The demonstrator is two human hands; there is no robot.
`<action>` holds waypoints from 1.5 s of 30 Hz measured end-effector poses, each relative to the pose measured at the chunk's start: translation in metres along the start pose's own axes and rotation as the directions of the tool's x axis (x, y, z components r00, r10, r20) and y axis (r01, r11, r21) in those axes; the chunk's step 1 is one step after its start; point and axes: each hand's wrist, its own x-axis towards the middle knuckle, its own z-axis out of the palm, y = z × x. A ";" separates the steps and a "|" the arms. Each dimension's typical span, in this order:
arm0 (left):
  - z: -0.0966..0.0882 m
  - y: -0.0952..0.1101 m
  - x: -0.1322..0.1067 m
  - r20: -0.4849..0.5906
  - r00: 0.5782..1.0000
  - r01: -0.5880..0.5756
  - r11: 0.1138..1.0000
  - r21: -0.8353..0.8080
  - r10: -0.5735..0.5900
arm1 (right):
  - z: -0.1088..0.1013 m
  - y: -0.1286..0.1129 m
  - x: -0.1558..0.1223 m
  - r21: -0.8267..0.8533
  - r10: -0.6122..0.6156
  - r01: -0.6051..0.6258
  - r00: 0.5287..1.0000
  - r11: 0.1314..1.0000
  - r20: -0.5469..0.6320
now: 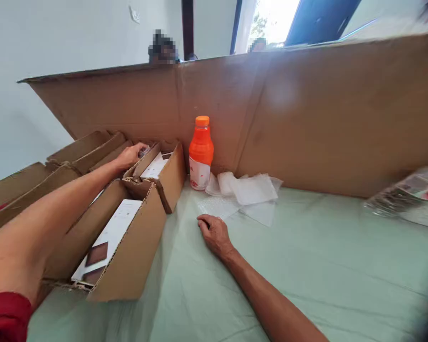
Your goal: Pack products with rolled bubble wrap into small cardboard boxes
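Head camera view: the left hand (130, 154) stretches from the lower left of the frame up to the left of centre, where its fingers dip over the far end of a small box (169, 175) that stands open. A white packet (155, 166) lies inside this box, just right of the fingers. The fingertips are hidden behind the flap, so I cannot tell whether they are spread or closed on anything. The right hand (214, 232) lies palm down at the centre of the frame on the pale green cloth (306, 266), fingers loosely bent and gripping nothing, its tips at the edge of some crumpled white wrapping sheets (249, 190).

A second, nearer box (135, 251) sits below and left of the small one, touching it, with its own white packet (110, 232) showing. More brown boxes (82, 149) crowd the left edge. An orange bottle (201, 152) stands upright just right of the small box, against a tall cardboard wall (306, 118) that crosses the upper frame. A blurred plastic-wrapped pack (410, 190) lies at the right edge.

As I judge it, the step in hand is a reach into the small box, with nothing lifted out yet. Getting the packet free would call for a firm pinch on its end and a straight pull upward, clear of the flaps and the bottle close by.
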 end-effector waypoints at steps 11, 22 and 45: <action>-0.080 0.075 -0.089 -0.474 0.861 -0.185 0.981 0.050 0.186 | -0.003 -0.007 -0.003 -0.003 0.011 -0.011 1.000 1.000 0.001; 0.042 0.238 -0.091 0.203 0.665 -0.708 0.518 0.480 0.719 | -0.011 -0.016 -0.008 -0.073 0.016 -0.013 0.999 0.997 0.041; -0.094 0.021 -0.217 0.033 0.985 -0.172 0.947 0.270 0.169 | 0.001 0.004 0.011 -0.010 -0.029 0.028 0.998 1.000 -0.049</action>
